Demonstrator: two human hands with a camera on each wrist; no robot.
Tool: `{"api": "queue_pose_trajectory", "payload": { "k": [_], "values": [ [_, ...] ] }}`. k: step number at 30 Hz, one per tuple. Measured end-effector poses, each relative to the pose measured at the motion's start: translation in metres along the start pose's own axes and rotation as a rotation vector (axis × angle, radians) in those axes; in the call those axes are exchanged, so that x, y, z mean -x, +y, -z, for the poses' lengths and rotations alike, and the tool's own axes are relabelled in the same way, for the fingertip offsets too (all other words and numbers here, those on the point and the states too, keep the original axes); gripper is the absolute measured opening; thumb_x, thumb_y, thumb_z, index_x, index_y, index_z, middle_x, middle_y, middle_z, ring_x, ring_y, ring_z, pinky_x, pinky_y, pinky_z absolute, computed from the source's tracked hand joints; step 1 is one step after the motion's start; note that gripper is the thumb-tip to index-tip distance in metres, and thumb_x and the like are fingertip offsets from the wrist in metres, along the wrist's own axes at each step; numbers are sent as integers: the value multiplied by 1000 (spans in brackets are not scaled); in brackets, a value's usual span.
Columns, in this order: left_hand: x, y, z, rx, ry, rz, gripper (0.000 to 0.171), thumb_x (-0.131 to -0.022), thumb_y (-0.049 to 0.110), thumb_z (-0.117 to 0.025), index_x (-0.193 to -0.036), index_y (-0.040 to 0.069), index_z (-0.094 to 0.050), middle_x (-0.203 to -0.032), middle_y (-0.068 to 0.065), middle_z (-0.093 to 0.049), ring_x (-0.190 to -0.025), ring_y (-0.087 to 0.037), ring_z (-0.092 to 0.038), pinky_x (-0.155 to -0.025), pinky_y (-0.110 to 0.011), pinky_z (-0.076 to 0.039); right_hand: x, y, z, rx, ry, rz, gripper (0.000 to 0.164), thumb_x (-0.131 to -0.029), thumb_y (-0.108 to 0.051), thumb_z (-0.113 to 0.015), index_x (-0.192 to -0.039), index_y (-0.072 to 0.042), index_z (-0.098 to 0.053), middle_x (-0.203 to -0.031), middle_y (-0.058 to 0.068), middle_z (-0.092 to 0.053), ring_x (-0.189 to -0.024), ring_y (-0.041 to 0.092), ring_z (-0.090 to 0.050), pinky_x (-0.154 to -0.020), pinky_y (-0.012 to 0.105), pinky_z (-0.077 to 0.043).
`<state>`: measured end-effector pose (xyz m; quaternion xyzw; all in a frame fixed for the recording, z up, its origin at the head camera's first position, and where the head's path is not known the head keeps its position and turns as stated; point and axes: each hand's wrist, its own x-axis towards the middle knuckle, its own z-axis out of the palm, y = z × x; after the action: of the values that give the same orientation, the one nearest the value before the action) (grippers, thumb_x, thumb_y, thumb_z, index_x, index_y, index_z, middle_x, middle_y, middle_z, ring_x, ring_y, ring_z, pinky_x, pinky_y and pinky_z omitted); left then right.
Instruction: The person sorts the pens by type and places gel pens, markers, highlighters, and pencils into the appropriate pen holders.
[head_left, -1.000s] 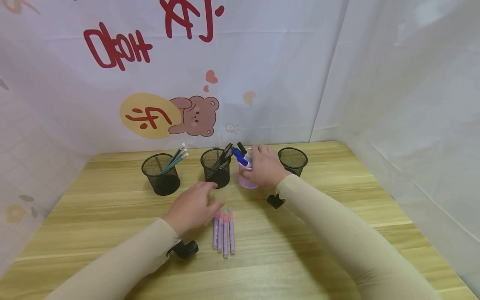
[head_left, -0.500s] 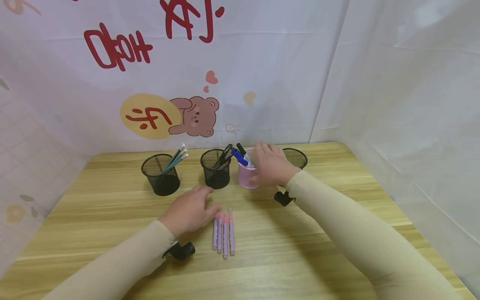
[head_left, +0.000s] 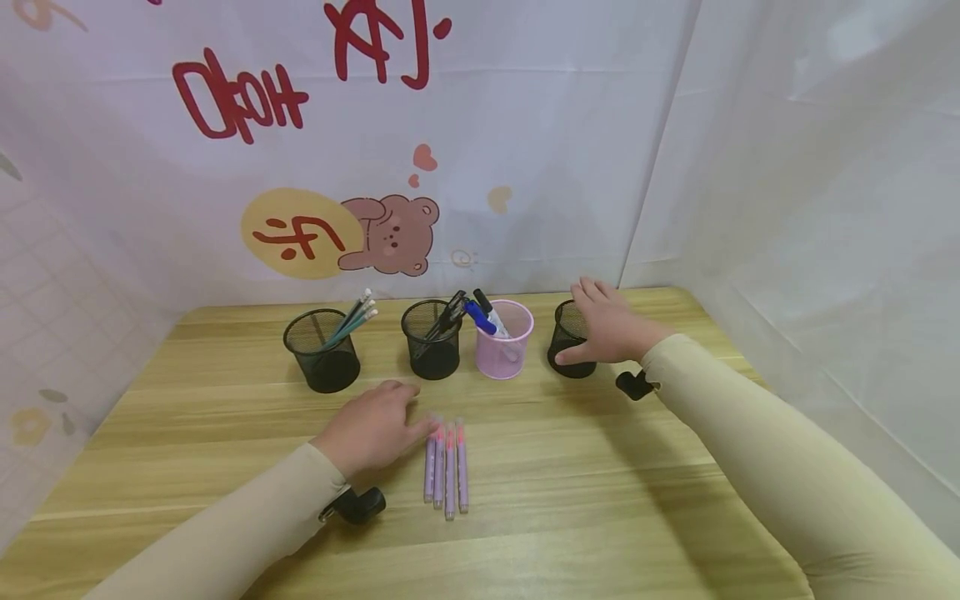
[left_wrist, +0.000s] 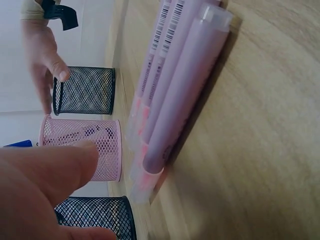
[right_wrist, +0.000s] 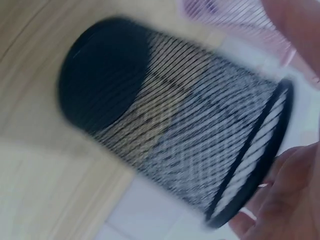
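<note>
My right hand is at the rightmost black mesh pen cup, its fingers extended over the far side and its thumb at the front. In the right wrist view the same mesh cup shows nothing inside, with fingertips near its rim. My left hand hovers relaxed above the table, thumb beside the upper ends of several purple marker pens. These lie side by side, pink nibs under clear caps. The left wrist view shows the markers close up, to one side of the thumb.
A pink mesh cup holds blue-capped and black-capped pens. Left of it, a black mesh cup holds black pens. Farther left, another black cup holds pencils. A printed white curtain hangs behind the wooden table.
My right hand has moved right from the pink cup to the rightmost black cup. The left hand has drawn slightly back and left; the markers lie as before.
</note>
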<state>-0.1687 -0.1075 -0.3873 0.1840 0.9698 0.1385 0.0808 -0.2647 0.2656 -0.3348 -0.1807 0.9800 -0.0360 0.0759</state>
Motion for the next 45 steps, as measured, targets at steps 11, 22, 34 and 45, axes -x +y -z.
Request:
{"api": "queue_pose_trajectory", "payload": {
  "k": [11, 22, 34, 45],
  "values": [
    [5, 3, -1, -2, -32, 5, 69, -103, 54, -57, -147, 1, -59, -149, -21, -60, -140, -40, -56, -116, -56, -46, -1, 29, -15, -103, -9, -19, 129, -83, -68, -78, -166, 6, -10, -173, 31, -9, -158, 56, -10, -128, 66, -17],
    [5, 7, -3, -49, -44, -1, 66, -101, 53, -60, -140, 0, -64, -140, -21, -65, -129, -41, -62, -109, -56, -51, -7, 34, -26, -161, 21, -40, 121, -86, -62, -78, -166, 0, -13, -171, 27, -22, -157, 47, -27, -127, 61, -28],
    [5, 12, -7, -37, -84, 7, 58, -99, 47, -68, -135, 2, -67, -133, -18, -71, -124, -36, -67, -107, -53, -54, -1, 23, -20, -164, 2, -69, 116, -89, -53, -79, -166, 1, -12, -172, 26, -20, -152, 51, -35, -125, 62, -32],
    [6, 18, -10, 46, -96, 21, 65, -102, 38, -66, -151, -2, -51, -150, -21, -60, -137, -39, -60, -116, -53, -48, -3, 25, -24, -179, 14, -62, 114, -89, -52, -79, -166, 0, -12, -171, 27, -21, -151, 52, -36, -124, 63, -33]
  ]
}}
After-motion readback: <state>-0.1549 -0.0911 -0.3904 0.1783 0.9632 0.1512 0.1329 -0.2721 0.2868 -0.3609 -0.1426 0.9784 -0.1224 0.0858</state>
